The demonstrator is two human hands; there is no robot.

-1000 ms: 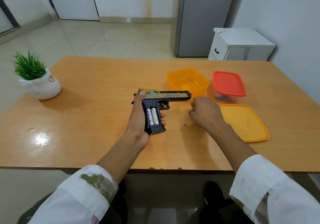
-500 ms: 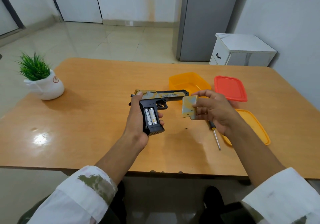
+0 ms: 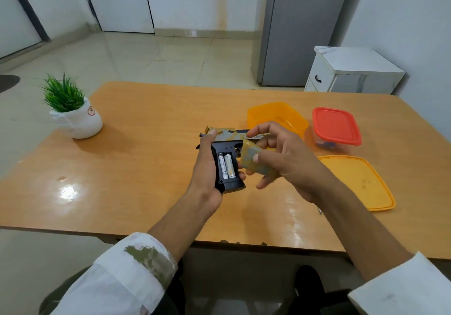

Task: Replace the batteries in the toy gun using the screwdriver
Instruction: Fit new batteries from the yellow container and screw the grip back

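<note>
My left hand (image 3: 205,168) grips the black and gold toy gun (image 3: 225,143) by its handle, above the table. The handle's compartment is open and two silver batteries (image 3: 226,166) sit side by side in it. My right hand (image 3: 285,158) pinches the gold camouflage battery cover (image 3: 250,159) just right of the handle, close to the open compartment. Only the metal tip of the screwdriver (image 3: 319,211) shows on the table beside my right forearm; the rest is hidden under it.
An open orange box (image 3: 278,117) stands behind the gun, with a red-lidded box (image 3: 336,126) to its right. The orange lid (image 3: 358,183) lies flat at the right. A potted plant (image 3: 73,112) stands at the left of the wooden table (image 3: 136,168).
My right hand has picked the battery cover up from the table and carried it left to the gun's handle. My left hand keeps holding the gun, slightly raised.
</note>
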